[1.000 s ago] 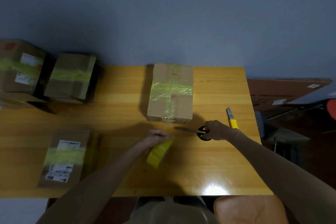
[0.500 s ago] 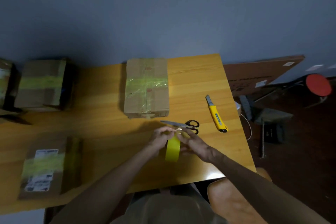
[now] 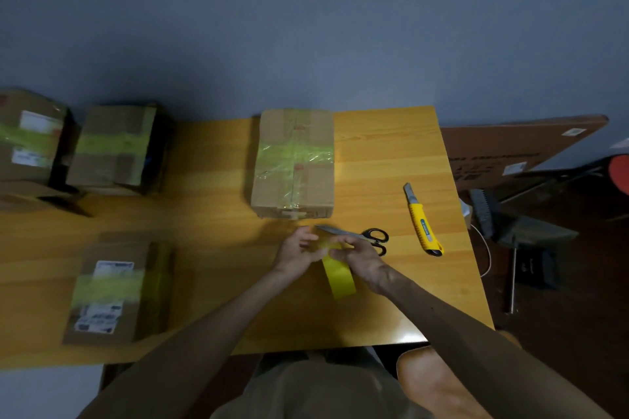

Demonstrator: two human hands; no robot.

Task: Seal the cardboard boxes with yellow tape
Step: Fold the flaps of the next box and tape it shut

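While the left hand and right hand both curl their fingers round the yellow tape roll, just in front of the centre box, that box and the other boxes in clear view wear yellow bands, so little sealing looks left.

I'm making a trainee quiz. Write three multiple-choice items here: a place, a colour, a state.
1. The scissors lie: A on a box; B on the table beside the right hand; C on the floor.
2. The utility knife body is: A yellow; B red; C blue.
3. The tape roll is: A flat on the table; B on a box; C gripped by left hand and right hand.
Answers: B, they lie on wood; A, yellow handle; C, both hands clasp it.
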